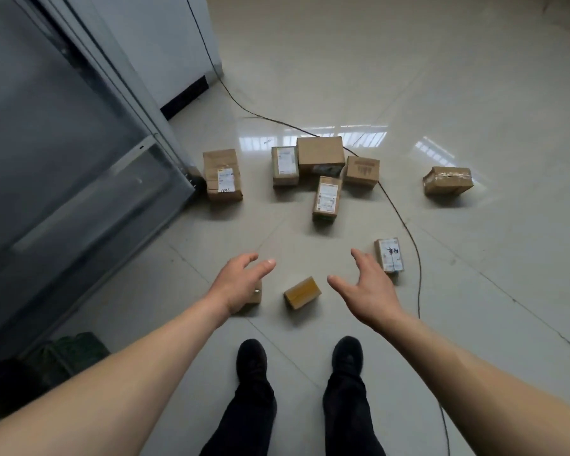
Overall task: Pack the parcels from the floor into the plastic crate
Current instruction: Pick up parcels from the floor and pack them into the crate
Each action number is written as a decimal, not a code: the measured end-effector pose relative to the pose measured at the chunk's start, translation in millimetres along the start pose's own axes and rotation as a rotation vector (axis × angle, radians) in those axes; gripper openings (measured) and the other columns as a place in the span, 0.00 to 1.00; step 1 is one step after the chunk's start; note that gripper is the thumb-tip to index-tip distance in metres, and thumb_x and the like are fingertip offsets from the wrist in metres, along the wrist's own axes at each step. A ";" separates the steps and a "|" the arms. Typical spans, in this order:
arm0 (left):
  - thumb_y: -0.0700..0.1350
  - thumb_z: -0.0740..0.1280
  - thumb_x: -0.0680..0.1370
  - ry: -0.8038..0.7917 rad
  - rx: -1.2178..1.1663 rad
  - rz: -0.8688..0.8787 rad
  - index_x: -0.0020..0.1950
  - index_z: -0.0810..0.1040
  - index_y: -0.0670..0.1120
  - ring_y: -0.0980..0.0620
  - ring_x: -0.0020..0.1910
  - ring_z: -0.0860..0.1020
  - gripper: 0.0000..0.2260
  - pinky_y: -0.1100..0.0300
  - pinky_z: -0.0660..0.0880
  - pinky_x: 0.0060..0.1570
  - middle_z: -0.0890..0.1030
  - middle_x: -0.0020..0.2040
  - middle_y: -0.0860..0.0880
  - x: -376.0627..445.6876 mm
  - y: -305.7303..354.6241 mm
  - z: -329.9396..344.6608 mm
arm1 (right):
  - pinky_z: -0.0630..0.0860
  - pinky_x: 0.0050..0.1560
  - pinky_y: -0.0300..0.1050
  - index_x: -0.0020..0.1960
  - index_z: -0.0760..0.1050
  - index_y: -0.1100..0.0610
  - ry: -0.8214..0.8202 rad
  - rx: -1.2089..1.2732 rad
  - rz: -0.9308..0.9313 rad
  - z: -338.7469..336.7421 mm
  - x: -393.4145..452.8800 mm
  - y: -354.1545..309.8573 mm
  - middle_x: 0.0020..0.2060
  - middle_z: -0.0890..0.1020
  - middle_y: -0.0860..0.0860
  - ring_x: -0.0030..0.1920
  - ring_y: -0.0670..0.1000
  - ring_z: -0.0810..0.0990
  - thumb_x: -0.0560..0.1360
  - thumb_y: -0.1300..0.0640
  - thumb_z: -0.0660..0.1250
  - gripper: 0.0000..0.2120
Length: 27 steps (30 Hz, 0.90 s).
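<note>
Both hands reach, spread wide and empty.
The small parcel [302,292], lower centre, looks light and stiff; better to grip its two sides.

Small parcel [302,292] on floor [441,93] btwn both hands; parcel cluster [320,156] behind it, cable [405,225] to the right.
</note>
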<state>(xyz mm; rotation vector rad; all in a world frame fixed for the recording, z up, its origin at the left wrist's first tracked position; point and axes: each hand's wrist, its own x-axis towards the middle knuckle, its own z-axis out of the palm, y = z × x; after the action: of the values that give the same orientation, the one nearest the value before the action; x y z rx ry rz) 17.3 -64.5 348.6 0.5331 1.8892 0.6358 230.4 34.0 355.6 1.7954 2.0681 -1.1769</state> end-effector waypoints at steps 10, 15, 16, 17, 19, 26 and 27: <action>0.65 0.67 0.72 0.002 -0.060 -0.214 0.71 0.72 0.46 0.50 0.68 0.72 0.34 0.52 0.67 0.70 0.74 0.70 0.48 155.2 -122.9 117.1 | 0.61 0.72 0.47 0.80 0.57 0.54 -0.235 -0.134 -0.050 139.7 159.2 110.7 0.76 0.63 0.53 0.75 0.55 0.63 0.76 0.42 0.66 0.38; 0.60 0.64 0.78 -0.008 -0.071 -0.288 0.74 0.69 0.46 0.49 0.72 0.68 0.28 0.58 0.63 0.65 0.70 0.73 0.48 234.4 -191.6 169.4 | 0.65 0.69 0.50 0.79 0.56 0.54 -0.298 -0.157 -0.047 207.2 230.1 164.9 0.75 0.65 0.52 0.72 0.55 0.68 0.76 0.41 0.66 0.38; 0.61 0.64 0.78 -0.011 -0.079 -0.308 0.74 0.69 0.47 0.49 0.71 0.68 0.28 0.58 0.63 0.64 0.70 0.73 0.49 248.8 -204.9 178.5 | 0.65 0.70 0.49 0.80 0.56 0.54 -0.302 -0.156 -0.042 219.4 243.5 173.7 0.75 0.64 0.53 0.72 0.55 0.67 0.76 0.41 0.66 0.38; 0.62 0.63 0.78 -0.014 -0.092 -0.338 0.74 0.69 0.48 0.48 0.71 0.68 0.29 0.55 0.65 0.65 0.70 0.73 0.49 262.2 -216.7 187.1 | 0.64 0.71 0.49 0.80 0.56 0.55 -0.304 -0.150 -0.030 231.0 256.5 181.8 0.76 0.64 0.53 0.74 0.55 0.66 0.76 0.42 0.66 0.38; 0.64 0.61 0.77 -0.011 -0.133 -0.416 0.74 0.68 0.49 0.46 0.70 0.69 0.30 0.47 0.68 0.67 0.69 0.73 0.49 287.9 -239.1 202.7 | 0.62 0.72 0.48 0.79 0.56 0.57 -0.306 -0.116 0.006 254.2 281.2 195.0 0.77 0.64 0.53 0.75 0.55 0.64 0.77 0.43 0.66 0.38; 0.68 0.57 0.77 -0.024 -0.498 -0.585 0.73 0.68 0.52 0.42 0.71 0.68 0.30 0.40 0.63 0.68 0.68 0.74 0.49 342.2 -279.2 248.8 | 0.69 0.66 0.49 0.71 0.68 0.54 -0.278 0.103 0.120 318.7 323.3 218.9 0.66 0.76 0.51 0.68 0.55 0.73 0.75 0.45 0.69 0.28; 0.68 0.58 0.77 0.025 -0.544 -0.560 0.66 0.75 0.50 0.43 0.67 0.72 0.27 0.41 0.67 0.66 0.74 0.68 0.48 344.1 -281.8 252.0 | 0.71 0.66 0.48 0.68 0.71 0.53 -0.230 0.196 0.142 322.6 320.5 222.7 0.61 0.78 0.48 0.64 0.53 0.75 0.75 0.47 0.69 0.24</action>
<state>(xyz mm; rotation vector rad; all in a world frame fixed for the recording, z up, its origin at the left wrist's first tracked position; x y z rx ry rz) 99.6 -18.5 -153.9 -0.3457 1.6797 0.7321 227.4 66.5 -149.7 1.7570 1.7219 -1.5085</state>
